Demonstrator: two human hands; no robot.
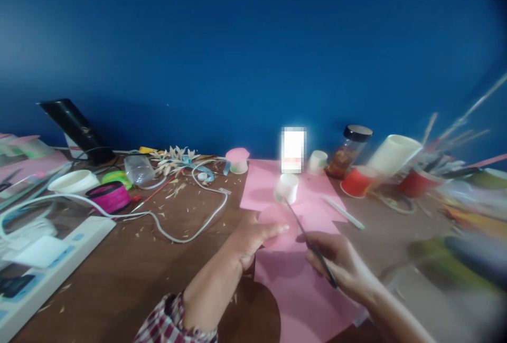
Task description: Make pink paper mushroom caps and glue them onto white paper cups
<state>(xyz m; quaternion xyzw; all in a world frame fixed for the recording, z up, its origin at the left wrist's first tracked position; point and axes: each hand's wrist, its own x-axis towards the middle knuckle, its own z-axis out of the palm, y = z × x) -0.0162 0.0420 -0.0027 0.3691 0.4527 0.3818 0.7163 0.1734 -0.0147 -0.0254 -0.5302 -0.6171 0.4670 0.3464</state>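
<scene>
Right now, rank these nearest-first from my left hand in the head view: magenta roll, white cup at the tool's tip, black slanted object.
1. White cup: ahead, slightly right of your left hand.
2. Magenta roll: left side.
3. Black slanted object: farther back, left.

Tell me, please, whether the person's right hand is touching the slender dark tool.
Touching. The head view shows it: the slender dark tool lies directly against the right hand, held in its grip with no gap showing.

Pink paper [303, 298], white cup [287, 187], maroon-and-white checked sleeve [170, 324], blue wall [237, 58], brown tabletop [158, 266].
</scene>
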